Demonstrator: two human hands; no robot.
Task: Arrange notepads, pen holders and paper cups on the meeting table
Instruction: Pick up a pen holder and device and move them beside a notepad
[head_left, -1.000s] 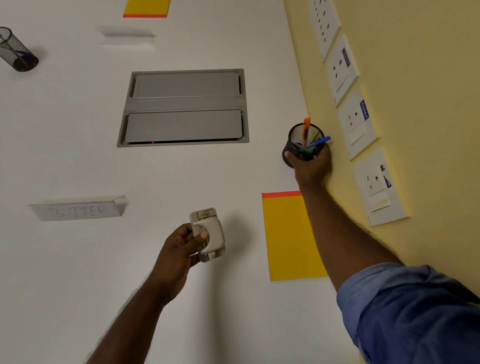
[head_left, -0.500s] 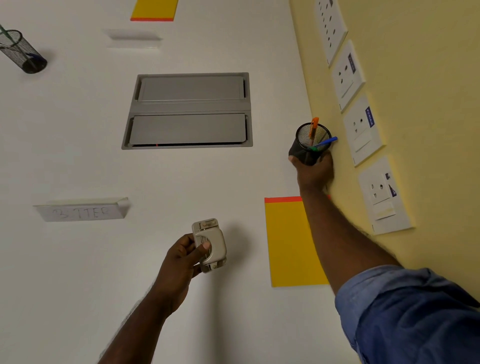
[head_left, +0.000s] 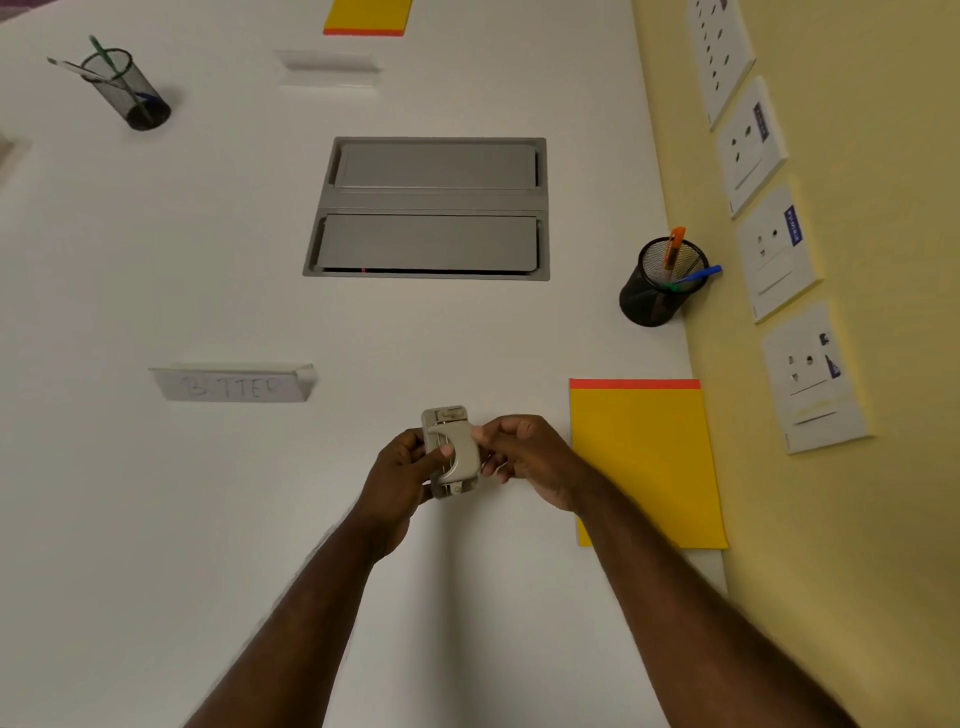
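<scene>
A small grey hole punch (head_left: 451, 451) is held over the white table (head_left: 156, 519) between both hands. My left hand (head_left: 397, 475) grips its left side and my right hand (head_left: 524, 460) pinches its right side. A black mesh pen holder (head_left: 657, 288) with an orange and a blue pen stands alone at the table's right edge, by the yellow wall. A yellow notepad (head_left: 644, 467) with a red top strip lies flat just right of my right hand. A second mesh pen holder (head_left: 127, 91) stands far left, and another yellow notepad (head_left: 366, 18) lies at the far end.
A grey cable hatch (head_left: 431, 208) is set into the table's middle. A folded white name card (head_left: 234, 383) stands left of my hands, another name card (head_left: 327, 65) at the far end. White socket plates (head_left: 779, 249) line the yellow wall on the right.
My right hand let go of the pen holder by the wall and came back to the hole punch, which both hands now hold. The pen holder stays standing at the table's right edge.
</scene>
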